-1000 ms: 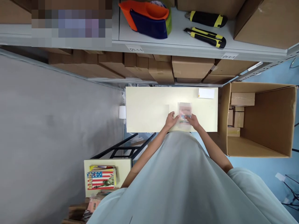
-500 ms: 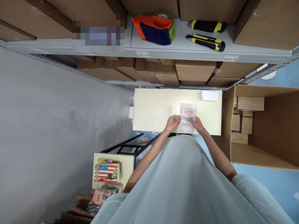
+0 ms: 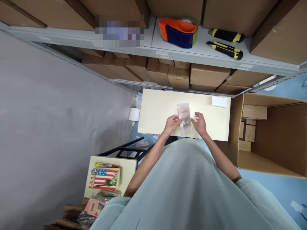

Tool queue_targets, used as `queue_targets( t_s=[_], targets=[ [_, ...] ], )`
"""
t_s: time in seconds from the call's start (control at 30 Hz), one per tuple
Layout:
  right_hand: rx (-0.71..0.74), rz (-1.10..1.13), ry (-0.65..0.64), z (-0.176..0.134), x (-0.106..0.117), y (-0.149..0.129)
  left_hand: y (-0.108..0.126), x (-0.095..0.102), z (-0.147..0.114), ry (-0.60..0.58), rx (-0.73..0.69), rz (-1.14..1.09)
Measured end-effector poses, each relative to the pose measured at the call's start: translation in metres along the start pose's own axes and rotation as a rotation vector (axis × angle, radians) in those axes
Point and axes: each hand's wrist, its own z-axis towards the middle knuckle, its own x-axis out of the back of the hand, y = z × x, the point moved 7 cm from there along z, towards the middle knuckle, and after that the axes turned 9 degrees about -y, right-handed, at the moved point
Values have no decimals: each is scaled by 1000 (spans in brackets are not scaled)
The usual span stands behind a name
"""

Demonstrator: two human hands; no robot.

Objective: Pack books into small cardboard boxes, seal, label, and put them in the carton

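A thin pink booklet in a clear plastic sleeve (image 3: 184, 112) is over the pale table (image 3: 158, 108), tilted slightly. My left hand (image 3: 173, 124) pinches its left edge between thumb and fingers. On the other side, my right hand (image 3: 199, 124) is open with the fingers spread, its thumb close to the sleeve's right edge; whether it touches I cannot tell. Blur hides the print on the booklet.
A white box (image 3: 219, 101) lies at the table's back right corner. To the right stands a large open carton (image 3: 275, 161) with several small boxes inside. Overhead, a shelf (image 3: 144, 52) carries a tape dispenser (image 3: 178, 35) and utility knives (image 3: 226, 50). Books (image 3: 105, 178) lie lower left.
The sleeved booklet has turned and now looks narrower. My right hand has let go of its right side and spread its fingers; my left hand keeps hold. The view has shifted slightly.
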Motion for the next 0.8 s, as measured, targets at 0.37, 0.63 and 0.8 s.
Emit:
queue_targets(
  t_s=[0.37, 0.63, 0.8],
  targets=[
    [16, -79, -42, -13, -143, -69, 25, 76, -59, 263, -249, 319],
    [-27, 101, -84, 7, -200, -68, -4, 165, -66, 180, -298, 235],
    [-49, 204, -214, 29, -241, -77, -66, 230, -39, 125, -67, -137]
  ],
)
